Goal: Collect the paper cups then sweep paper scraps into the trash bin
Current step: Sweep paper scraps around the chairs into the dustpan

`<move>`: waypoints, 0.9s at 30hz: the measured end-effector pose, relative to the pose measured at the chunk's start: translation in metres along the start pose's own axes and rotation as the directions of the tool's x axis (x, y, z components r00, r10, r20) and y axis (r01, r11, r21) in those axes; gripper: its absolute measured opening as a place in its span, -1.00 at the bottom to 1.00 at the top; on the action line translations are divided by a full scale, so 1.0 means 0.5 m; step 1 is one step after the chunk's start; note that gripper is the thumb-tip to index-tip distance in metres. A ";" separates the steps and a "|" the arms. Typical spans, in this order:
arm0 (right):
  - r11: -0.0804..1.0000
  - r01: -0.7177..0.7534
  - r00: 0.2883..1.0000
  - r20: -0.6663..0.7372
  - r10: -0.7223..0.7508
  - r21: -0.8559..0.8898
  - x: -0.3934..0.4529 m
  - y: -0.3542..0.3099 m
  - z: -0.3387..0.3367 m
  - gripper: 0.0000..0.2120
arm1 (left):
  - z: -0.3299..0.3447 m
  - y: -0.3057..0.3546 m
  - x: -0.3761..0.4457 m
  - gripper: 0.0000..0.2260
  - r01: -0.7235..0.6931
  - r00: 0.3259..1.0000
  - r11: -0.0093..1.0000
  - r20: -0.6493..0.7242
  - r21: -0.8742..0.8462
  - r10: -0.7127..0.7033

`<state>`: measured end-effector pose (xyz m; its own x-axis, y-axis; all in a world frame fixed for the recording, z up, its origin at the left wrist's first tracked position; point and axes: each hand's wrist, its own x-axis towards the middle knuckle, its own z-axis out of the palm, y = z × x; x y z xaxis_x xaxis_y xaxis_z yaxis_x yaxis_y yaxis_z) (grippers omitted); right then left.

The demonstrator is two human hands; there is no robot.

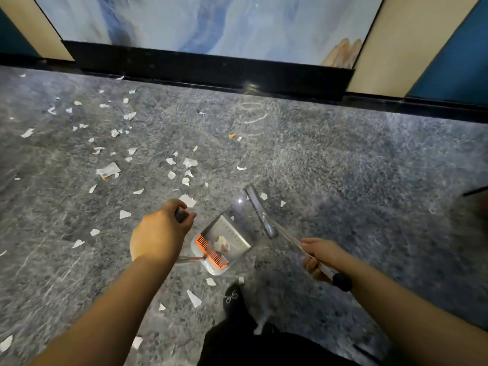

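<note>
My left hand [161, 233] grips the dark top of a dustpan handle [181, 214]. The grey dustpan [239, 240] with an orange comb edge stands on the floor between my hands and holds a few paper pieces. My right hand [320, 257] grips the silvery broom handle [295, 244]; the narrow broom head [260, 210] lies on the floor just right of the pan. White paper scraps [108, 169] lie scattered over the grey speckled floor, mostly to the left and ahead. No paper cups or trash bin are in view.
A black baseboard [211, 70] runs along the wall ahead, with a blue-white panel above it. My dark shoe [233, 299] stands just below the dustpan. A small red-yellow scrap [232, 136] lies ahead. A dark object [475, 192] pokes in at the right edge.
</note>
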<state>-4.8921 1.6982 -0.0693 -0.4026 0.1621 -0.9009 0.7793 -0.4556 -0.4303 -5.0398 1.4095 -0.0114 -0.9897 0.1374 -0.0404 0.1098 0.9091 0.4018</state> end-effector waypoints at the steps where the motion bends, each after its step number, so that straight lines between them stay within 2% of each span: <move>1: 1.000 -0.003 1.000 -0.004 0.003 -0.002 0.017 -0.023 0.002 -0.79 | 0.006 -0.004 0.030 -0.78 0.008 1.000 1.000 0.000 0.009 -0.008; 9: 0.999 -0.040 0.997 -0.063 0.041 0.022 0.159 -0.188 0.022 -0.81 | 0.062 -0.021 0.262 -0.80 0.005 0.994 0.997 0.106 0.083 -0.014; 16: 0.997 -0.038 0.995 -0.087 0.044 0.071 0.235 -0.285 0.021 -0.69 | 0.101 0.028 0.420 -0.83 -0.058 0.980 0.986 0.196 0.153 0.028; 22: 0.996 -0.060 0.989 -0.131 0.068 0.068 0.289 -0.355 -0.007 -0.62 | 0.112 0.054 0.515 -0.82 -0.040 0.972 0.982 0.235 0.185 -0.004; 24: 0.992 -0.091 0.987 -0.122 0.102 0.088 0.314 -0.382 -0.022 -0.66 | 0.112 0.056 0.537 -0.82 -0.032 0.971 0.981 0.239 0.192 -0.015; 27: 0.988 -0.124 0.985 -0.112 0.134 0.096 0.361 -0.420 -0.048 -0.82 | 0.111 0.057 0.559 -0.82 -0.021 0.972 0.981 0.235 0.193 -0.026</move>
<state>-5.1168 1.8439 -0.1427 -0.2382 0.1962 -0.9512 0.7733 -0.5542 -0.3080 -5.3084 1.4955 -0.0619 -0.9429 0.2024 -0.2645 0.1458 0.9648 0.2188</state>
